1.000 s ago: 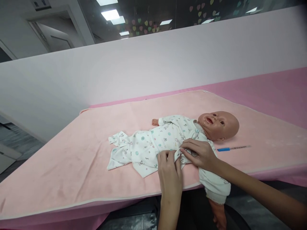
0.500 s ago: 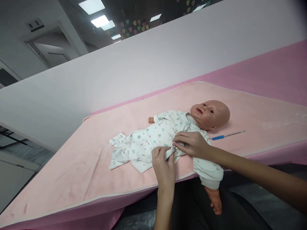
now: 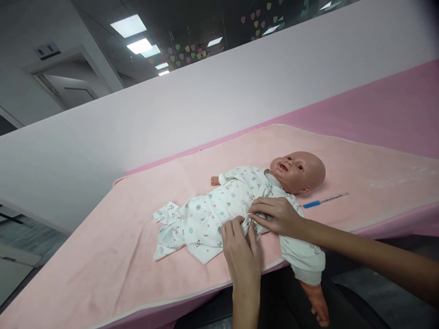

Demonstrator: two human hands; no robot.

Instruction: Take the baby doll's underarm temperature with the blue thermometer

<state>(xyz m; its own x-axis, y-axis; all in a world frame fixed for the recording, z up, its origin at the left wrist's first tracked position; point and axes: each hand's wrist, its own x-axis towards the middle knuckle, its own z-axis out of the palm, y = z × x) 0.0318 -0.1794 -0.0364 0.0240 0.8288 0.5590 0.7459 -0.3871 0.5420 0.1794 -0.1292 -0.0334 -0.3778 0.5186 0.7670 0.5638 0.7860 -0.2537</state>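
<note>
A baby doll (image 3: 299, 171) lies on its back on a pink towel (image 3: 103, 246), its head to the right. It wears a white printed top (image 3: 236, 196) with a round snap near the collar, and matching trousers (image 3: 199, 224). At the doll's near side, my left hand (image 3: 240, 244) pinches the edge of the top. Just to its right, my right hand (image 3: 274, 214) pinches the same edge, the fingertips of both hands almost meeting. What lies between the fingertips is mostly hidden. The doll's near arm (image 3: 305, 260) hangs over the table edge.
A glass thermometer with a blue end (image 3: 312, 204) lies on the towel beside the doll's head. Behind the table rises a white partition (image 3: 192, 109). Pink cloth (image 3: 387, 100) shows beneath the towel at the right.
The view has tilted slightly, so the doll appears lower. My left hand has shifted a little right, closer to my right hand; both keep pinching the top's edge.
</note>
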